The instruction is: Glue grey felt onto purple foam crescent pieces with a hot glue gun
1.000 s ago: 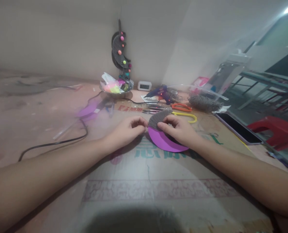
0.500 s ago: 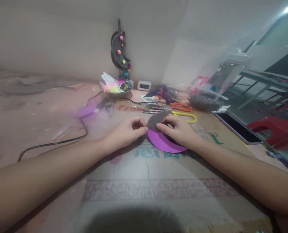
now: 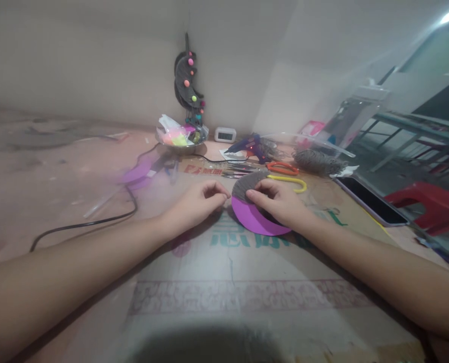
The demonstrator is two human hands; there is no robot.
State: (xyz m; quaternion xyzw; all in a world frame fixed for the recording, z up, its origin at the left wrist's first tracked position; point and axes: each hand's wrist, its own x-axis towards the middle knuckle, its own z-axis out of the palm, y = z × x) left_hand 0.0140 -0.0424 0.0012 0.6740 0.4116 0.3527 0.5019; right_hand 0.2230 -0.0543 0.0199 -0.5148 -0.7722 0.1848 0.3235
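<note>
A purple crescent-shaped foam piece point(image 3: 252, 219), partly wrapped in grey yarn point(image 3: 245, 182) at its upper end, lies on a sheet of cardboard point(image 3: 232, 282). My right hand point(image 3: 279, 201) rests on top of it, fingers pressed down and pinching at the grey wrapped edge. My left hand point(image 3: 199, 201) sits just left of the piece with its fingers curled together in a pinch; what they hold, if anything, is too thin to make out.
Behind the hands lie orange scissors point(image 3: 282, 166), yellow-handled scissors point(image 3: 290, 181), a blue glue gun point(image 3: 249, 144), a bundle of grey yarn point(image 3: 317, 161), a bowl of coloured pompoms point(image 3: 181, 138) and a small clock point(image 3: 225, 134). A black cable point(image 3: 95, 219) runs left. A phone point(image 3: 373, 199) lies at the right.
My left hand has drawn slightly back to the left, away from the wrapped edge. The foam piece and my right hand have hardly shifted.
</note>
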